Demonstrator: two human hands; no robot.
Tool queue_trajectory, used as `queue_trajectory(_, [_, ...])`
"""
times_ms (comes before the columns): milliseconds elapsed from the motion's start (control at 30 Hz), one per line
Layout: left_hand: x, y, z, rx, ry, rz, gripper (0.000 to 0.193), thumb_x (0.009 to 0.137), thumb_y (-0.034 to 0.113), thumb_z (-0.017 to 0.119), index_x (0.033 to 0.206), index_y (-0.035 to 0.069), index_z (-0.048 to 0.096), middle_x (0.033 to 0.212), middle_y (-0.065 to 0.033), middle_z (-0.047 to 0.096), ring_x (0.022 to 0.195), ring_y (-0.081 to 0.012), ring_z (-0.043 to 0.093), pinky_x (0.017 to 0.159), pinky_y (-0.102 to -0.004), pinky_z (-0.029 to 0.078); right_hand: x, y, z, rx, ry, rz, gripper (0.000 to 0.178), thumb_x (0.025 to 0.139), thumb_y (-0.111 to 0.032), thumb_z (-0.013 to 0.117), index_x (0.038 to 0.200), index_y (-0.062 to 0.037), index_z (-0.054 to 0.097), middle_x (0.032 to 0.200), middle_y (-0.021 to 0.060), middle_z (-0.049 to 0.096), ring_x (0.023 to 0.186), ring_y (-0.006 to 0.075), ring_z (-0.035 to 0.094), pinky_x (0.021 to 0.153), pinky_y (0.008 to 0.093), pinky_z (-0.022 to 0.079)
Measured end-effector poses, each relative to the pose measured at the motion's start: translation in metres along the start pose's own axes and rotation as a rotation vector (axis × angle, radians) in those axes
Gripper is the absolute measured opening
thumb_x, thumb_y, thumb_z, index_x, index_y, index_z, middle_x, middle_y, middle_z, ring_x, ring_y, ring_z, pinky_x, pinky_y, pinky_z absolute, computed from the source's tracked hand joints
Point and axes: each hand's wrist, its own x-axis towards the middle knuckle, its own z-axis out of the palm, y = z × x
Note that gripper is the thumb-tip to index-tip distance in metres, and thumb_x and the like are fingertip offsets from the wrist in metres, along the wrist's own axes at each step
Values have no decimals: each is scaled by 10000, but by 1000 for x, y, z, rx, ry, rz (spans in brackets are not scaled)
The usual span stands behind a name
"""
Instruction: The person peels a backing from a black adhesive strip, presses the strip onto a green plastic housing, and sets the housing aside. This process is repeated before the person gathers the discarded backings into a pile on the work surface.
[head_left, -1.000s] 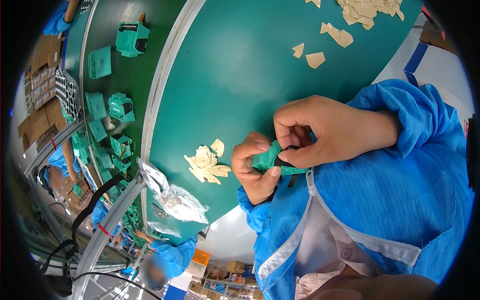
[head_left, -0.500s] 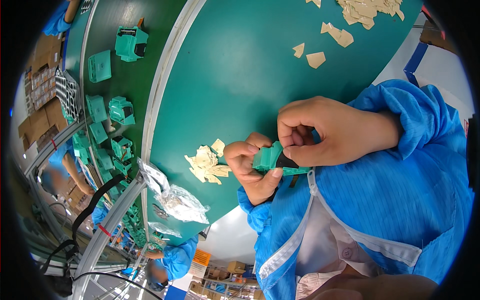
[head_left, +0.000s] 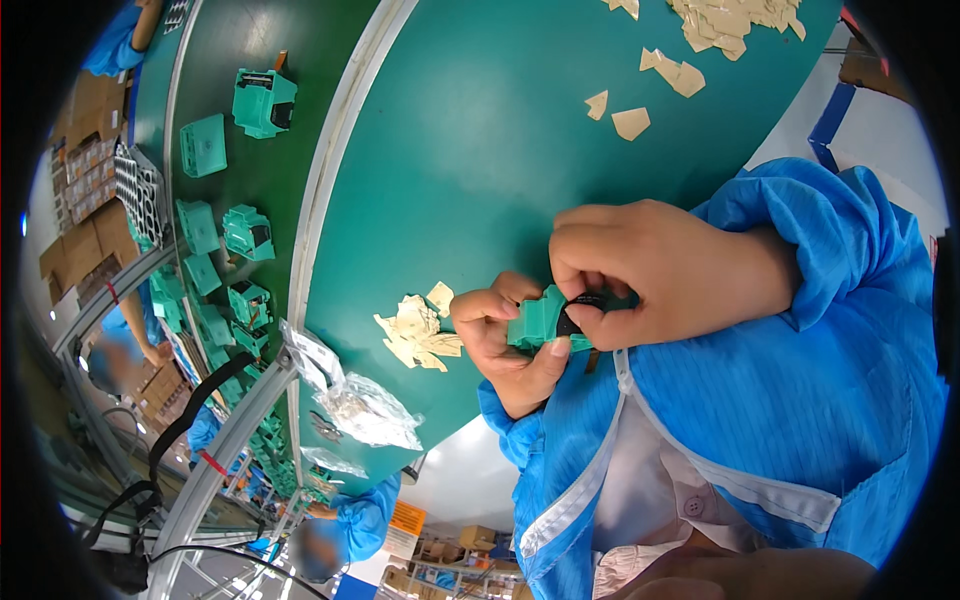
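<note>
Close to my chest, my left hand (head_left: 510, 345) is closed around a small green plastic housing (head_left: 537, 317), thumb below and fingers on its far side. A black part (head_left: 567, 320) sits against the housing's right side. My right hand (head_left: 665, 262) is closed in a pinch over that side, fingertips and thumb at the black part. A short brown strip (head_left: 592, 361) sticks out under the housing. My right fingers hide some of the black part, so what lies beneath them does not show.
Cream paper scraps (head_left: 418, 332) lie left of my hands, and a larger scrap pile (head_left: 735, 22) is at the far edge. A clear plastic bag (head_left: 372, 408) rests by the metal rail (head_left: 318, 190). Beyond it, a belt (head_left: 225, 30) bears several green housings (head_left: 264, 103). Co-workers sit farther off.
My right fingertips have shifted slightly on the housing, and more of the black part shows between them. My left hand keeps its hold. The housings on the belt appear slightly lower in view.
</note>
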Motion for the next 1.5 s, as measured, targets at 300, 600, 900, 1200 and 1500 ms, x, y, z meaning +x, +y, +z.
queue_trajectory(300, [0,21,9,19,114,94,562,760,79,820,1107,103,378,951,-140,549,808,-160,536,755,-275,460,11,17,-9,-257,237,-121,377,834,-100,684,1159,-80,493,815,54,526,572,188,575,520,343,439])
queue_trajectory(600, [131,113,-57,1164,185,82,254,974,247,626,1072,21,568,1085,-88,573,1091,-177,503,998,-318,374,5,45,-32,-187,163,-47,308,876,-53,618,1166,-71,515,836,59,549,609,190,564,558,346,450])
queue_trajectory(900, [272,113,-206,1540,87,309,296,895,255,724,1135,96,653,1078,-144,619,1040,-295,583,931,-420,434,5,44,-22,-185,89,-165,160,871,-32,617,1026,-62,591,834,71,563,647,170,584,581,309,470])
queue_trajectory(1200, [111,129,-95,1636,-327,124,198,787,93,737,983,63,728,1002,-100,693,911,-275,649,828,-401,491,8,47,-20,-166,92,-148,148,871,-26,622,1014,-53,595,846,76,573,662,157,586,595,300,478])
queue_trajectory(1500, [-60,1,-18,1998,229,8,678,838,461,714,1378,82,558,1255,-105,538,1078,-289,470,1028,-499,274,9,42,-8,-180,11,-125,143,864,4,618,997,-43,594,837,67,566,663,154,571,608,302,479])
